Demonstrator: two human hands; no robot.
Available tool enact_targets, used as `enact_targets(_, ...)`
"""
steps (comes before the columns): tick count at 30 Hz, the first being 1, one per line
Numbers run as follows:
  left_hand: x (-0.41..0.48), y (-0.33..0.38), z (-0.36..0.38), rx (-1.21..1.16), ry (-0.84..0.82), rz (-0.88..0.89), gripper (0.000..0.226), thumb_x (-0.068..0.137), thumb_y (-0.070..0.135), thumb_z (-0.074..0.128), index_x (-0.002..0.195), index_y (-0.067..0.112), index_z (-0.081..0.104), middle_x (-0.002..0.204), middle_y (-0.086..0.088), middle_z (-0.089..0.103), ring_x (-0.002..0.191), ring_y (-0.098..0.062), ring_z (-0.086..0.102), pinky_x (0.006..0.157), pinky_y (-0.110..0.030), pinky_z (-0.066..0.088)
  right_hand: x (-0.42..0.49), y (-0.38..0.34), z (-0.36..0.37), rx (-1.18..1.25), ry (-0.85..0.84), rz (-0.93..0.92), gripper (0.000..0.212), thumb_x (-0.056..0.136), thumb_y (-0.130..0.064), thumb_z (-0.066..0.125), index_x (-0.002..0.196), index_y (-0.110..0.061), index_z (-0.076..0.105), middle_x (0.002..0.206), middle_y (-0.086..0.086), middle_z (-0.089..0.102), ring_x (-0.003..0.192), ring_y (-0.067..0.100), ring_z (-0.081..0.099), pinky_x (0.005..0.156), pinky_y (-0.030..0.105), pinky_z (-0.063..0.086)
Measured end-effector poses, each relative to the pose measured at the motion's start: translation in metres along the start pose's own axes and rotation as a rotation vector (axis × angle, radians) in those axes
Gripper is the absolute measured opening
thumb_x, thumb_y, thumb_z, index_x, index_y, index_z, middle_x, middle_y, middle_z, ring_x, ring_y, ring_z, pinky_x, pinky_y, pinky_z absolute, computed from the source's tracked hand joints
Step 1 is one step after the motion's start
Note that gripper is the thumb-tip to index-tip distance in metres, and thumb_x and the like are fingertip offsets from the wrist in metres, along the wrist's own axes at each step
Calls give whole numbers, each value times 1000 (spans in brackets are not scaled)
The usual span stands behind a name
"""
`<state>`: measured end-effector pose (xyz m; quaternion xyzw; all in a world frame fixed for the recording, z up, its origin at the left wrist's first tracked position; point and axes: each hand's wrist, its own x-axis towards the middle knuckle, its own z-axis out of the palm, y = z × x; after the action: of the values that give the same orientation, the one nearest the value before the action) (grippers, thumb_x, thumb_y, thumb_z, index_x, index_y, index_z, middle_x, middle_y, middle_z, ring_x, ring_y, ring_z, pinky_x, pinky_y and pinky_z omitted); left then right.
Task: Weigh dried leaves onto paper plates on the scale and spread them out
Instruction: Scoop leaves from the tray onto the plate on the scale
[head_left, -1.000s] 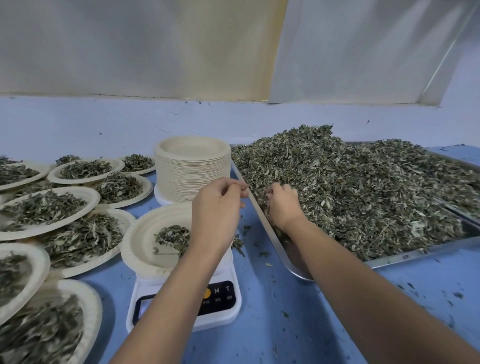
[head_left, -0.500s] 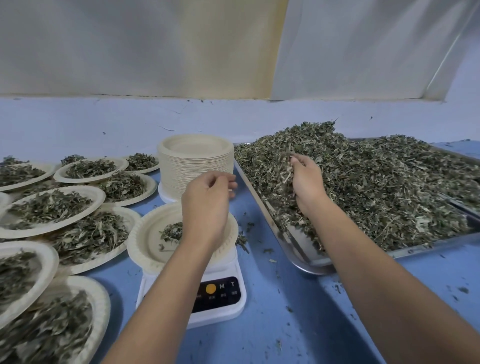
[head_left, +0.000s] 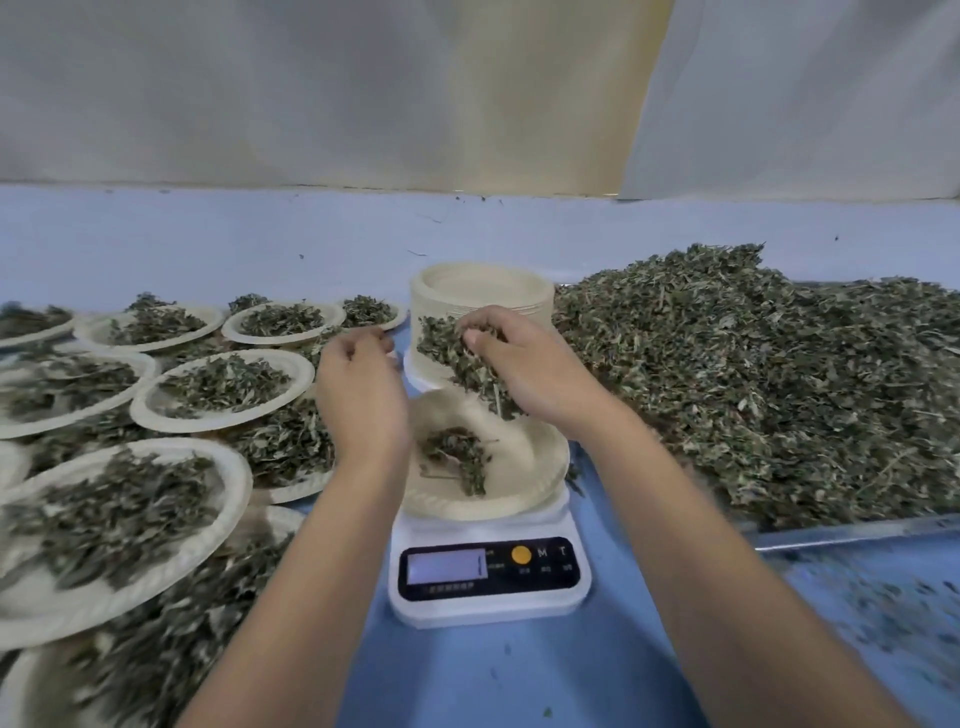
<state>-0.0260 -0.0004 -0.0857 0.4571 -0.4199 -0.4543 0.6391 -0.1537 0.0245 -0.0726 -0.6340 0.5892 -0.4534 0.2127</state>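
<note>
Nearest, the scale (head_left: 488, 577) is seen on the table (head_left: 519, 680), its display lit but unreadable. On the scale a plate (head_left: 524, 441) is set, with a small heap of leaves (head_left: 457, 457) at its middle. Above the scale's left side the left hand (head_left: 361, 395) is held with fingers curled under; whether anything is pinched cannot be told. Above its far side a loose bunch (head_left: 457, 353) is gripped by the right hand (head_left: 524, 369). Such leaves are judged light, brittle and easily shed (crumbs (head_left: 878, 597) lie right of the scale), so a gentle cupped pinch from above is advised. Behind the scale a stack (head_left: 480, 286) is stood; to its right, the heaped tray (head_left: 831, 532); to its left, filled plates (head_left: 171, 566).
</note>
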Motion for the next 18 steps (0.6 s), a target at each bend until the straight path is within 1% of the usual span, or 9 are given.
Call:
enact_targets(1,1,0,-1,-3,-2,-13,22,94,10,38,90,21,58,93,2,64,77,-9,59,68,-24,44,-1,1,2,-38,-18,-10,16,100,-20,44,107,-22,59,83,-18,50,67,-7,44,56,1,34)
enact_targets(2,3,0,-2,0,-7,-20,22,93,10,38,89,21,57,93,2,64,78,-9,59,69,-25,44,-2,1,5,-57,-30,-21,15,99,-19,47,105,-22,61,86,-15,55,73,-2,50,61,4,35)
enact_targets(4,4,1,0,20,-23,-15,22,91,9,39,89,20,58,94,2,64,85,-15,60,78,-32,45,-3,4,8,-69,-28,-33,12,94,-15,56,101,-20,64,100,-11,62,97,4,56,84,13,39)
enact_targets(5,5,2,1,33,-29,-7,22,91,9,39,91,19,59,96,1,65,90,-17,59,83,-34,46,-3,6,8,-73,-22,-39,11,92,-14,60,99,-20,65,105,-10,64,105,5,55,90,16,38)
enact_targets(7,5,4,2,55,-35,14,22,91,9,40,96,18,60,98,2,65,95,-19,60,87,-35,46,-4,8,10,-82,-25,-44,11,87,-13,66,96,-21,66,106,-12,64,108,4,54,89,15,35)
enact_targets(10,8,5,2,62,-39,37,22,91,9,40,95,18,60,94,3,65,93,-19,60,84,-33,46,-5,13,12,-99,-15,-16,11,83,-20,71,93,-24,66,105,-14,63,106,4,54,83,11,37)
enact_targets(12,8,5,2,64,-41,31,22,91,8,40,93,18,60,92,4,65,89,-18,59,81,-32,46,-4,15,13,-79,9,19,8,85,-29,69,91,-25,67,104,-11,66,104,8,57,89,18,40)
enact_targets(14,8,5,2,57,-41,19,23,90,8,40,94,17,60,91,4,65,86,-17,59,78,-31,44,-5,14,11,-40,4,63,15,88,-39,63,90,-25,69,103,-8,69,101,11,60,92,29,44)
enact_targets(18,8,5,2,39,-47,-2,23,91,8,40,97,16,61,90,5,65,82,-15,58,74,-28,43,-5,12,11,-30,17,59,21,92,-36,56,87,-24,72,105,-11,69,103,7,58,86,24,41)
